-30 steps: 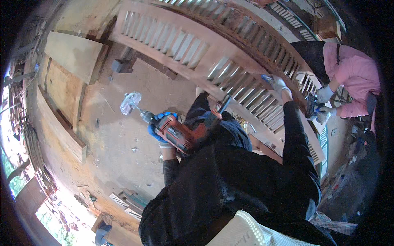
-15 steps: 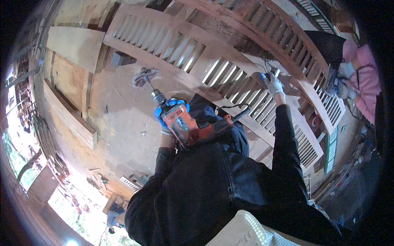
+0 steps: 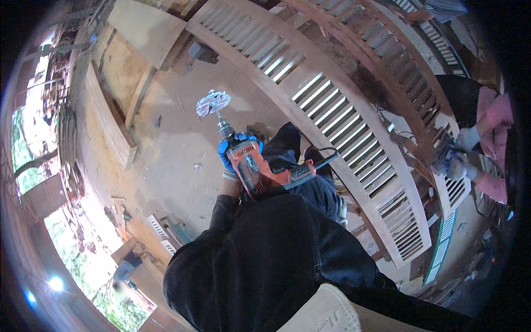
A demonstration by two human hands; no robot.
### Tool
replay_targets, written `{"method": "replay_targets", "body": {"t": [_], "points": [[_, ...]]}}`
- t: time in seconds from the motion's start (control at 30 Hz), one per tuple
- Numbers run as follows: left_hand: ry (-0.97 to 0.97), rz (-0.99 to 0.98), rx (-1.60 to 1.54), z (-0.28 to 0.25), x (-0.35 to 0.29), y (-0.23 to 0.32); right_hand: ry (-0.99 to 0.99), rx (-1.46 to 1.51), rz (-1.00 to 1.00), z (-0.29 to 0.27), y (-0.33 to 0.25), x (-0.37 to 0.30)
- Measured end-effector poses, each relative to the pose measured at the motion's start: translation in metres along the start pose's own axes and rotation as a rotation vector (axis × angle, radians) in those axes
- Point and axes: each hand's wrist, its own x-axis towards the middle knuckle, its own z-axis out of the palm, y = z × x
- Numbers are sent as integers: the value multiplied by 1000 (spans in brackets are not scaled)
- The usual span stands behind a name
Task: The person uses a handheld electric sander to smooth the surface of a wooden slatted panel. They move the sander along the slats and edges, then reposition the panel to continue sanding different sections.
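Observation:
My left hand (image 3: 237,150), in a blue-and-white glove, is closed round the front of a red and black power drill (image 3: 265,171). A round, ragged, grey-white flap wheel (image 3: 213,103) is fitted on a shaft in the drill's chuck, pointing away from me and held clear of the floor. The drill's rear handle and cord lie across my front, with no hand on the handle. My right sleeve (image 3: 387,282) runs off toward the lower right, and my right hand is out of view. To my right lies a louvred wooden shutter panel (image 3: 326,119).
A co-worker in pink sleeves (image 3: 489,133) presses a tool (image 3: 442,157) with gloved hands on a second louvred shutter (image 3: 398,66). Boards (image 3: 105,110) lie on the left floor. A small dark block (image 3: 202,52) sits beyond the drill. Another person (image 3: 126,268) is far behind at lower left.
My right hand has left the shutter panel and gone out of view. The view has turned, and the shutters appear shifted and rotated. My left hand still holds the drill.

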Motion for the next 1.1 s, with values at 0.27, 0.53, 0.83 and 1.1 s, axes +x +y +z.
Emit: {"method": "replay_targets", "body": {"t": [0.27,0.53,0.83,1.1], "points": [[-50,-6,-10,-21,-17,29,-202,-316,-5,40,-34,43],[0,43,-2,-52,22,98,-228,-506,-50,117,-96,81],[23,128,-299,-111,100,220,-221,-757,58,219,-146,87],[72,86,-168,-127,127,307,-282,-855,205,259,-162,78]]}}
